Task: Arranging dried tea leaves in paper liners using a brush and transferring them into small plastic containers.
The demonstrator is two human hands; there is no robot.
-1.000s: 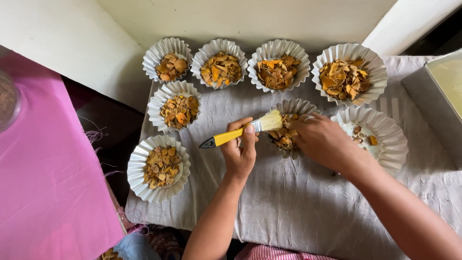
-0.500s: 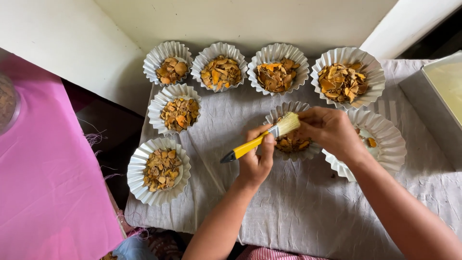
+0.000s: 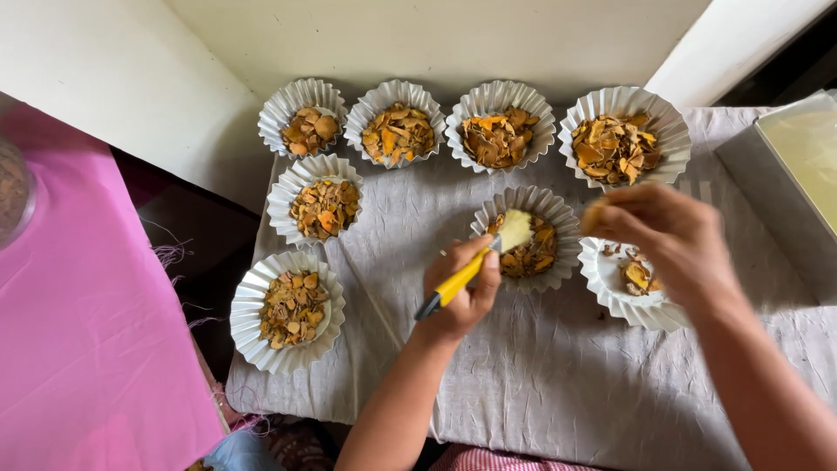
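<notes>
worktop (image 3: 558, 52) under wrinkled grey cloth (image 3: 558, 384), eight white fluted paper cups (image 3: 288, 311) of dried orange-brown chips on it, pink sheet (image 3: 78, 331) alongside

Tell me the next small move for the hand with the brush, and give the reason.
Probably sweep the brush across the middle paper cup: the left hand holds its bristles on that cup's orange chips, and the right hand hovers, apparently pinching something, over the nearly empty cup.
</notes>
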